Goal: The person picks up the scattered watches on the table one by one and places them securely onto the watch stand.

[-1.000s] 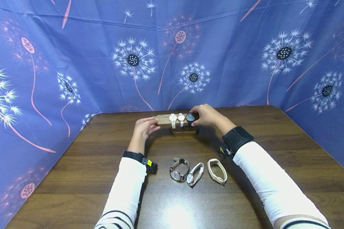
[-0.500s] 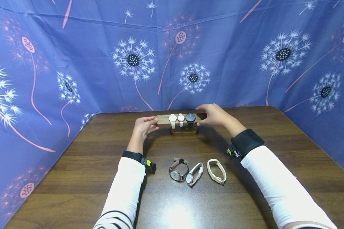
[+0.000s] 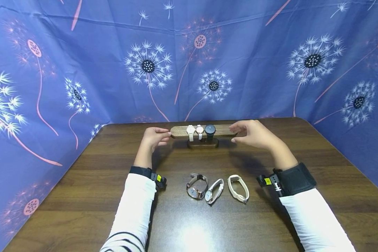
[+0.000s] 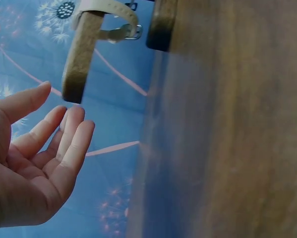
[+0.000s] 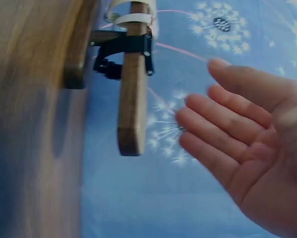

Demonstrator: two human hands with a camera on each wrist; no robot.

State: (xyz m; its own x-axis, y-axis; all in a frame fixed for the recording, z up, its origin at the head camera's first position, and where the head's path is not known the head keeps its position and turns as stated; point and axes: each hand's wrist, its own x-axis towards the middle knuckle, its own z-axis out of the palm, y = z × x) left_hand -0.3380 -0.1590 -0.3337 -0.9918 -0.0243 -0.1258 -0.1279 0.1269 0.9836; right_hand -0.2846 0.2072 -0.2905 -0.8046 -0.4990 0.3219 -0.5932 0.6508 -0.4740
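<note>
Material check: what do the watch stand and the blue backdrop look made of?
Watch stand: looks like wood, smooth with low sheen; streaky brown grain runs along its bar, though a wood-look veneer is possible.
Blue backdrop: probably matte printed fabric; it shows creases and soft folds.

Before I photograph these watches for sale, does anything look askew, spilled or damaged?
Nothing stands out. The wooden stand looks level, its cream watch, white watch and black watch lined up. On the table, the brown watch, pale watch and beige band lie looped; no spill or damage shows, though small scratches wouldn't show.
</note>
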